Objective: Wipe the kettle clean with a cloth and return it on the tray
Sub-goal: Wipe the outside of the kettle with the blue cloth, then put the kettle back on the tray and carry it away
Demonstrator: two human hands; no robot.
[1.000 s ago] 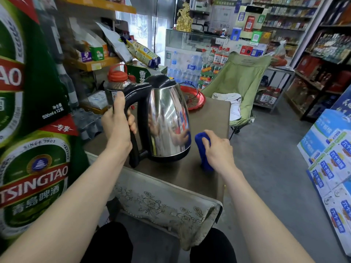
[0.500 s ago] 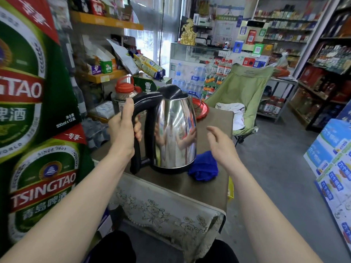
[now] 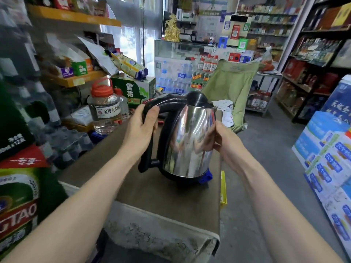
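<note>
Gripping the kettle [image 3: 188,137] with both hands above the table [image 3: 167,198]: the left hand [image 3: 141,128] wraps the black handle to carry the weight, the right hand [image 3: 221,138] presses flat on the steel wall to steady it. The blue cloth [image 3: 206,177] peeks out beneath; the tray is hidden.

Small shop: stocked shelves [image 3: 311,59] right and left, glass counter [image 3: 182,52] with payment QR signs [image 3: 235,32], bottled water packs [image 3: 176,76], beer cartons [image 3: 17,186], stacked boxes [image 3: 330,160].
</note>
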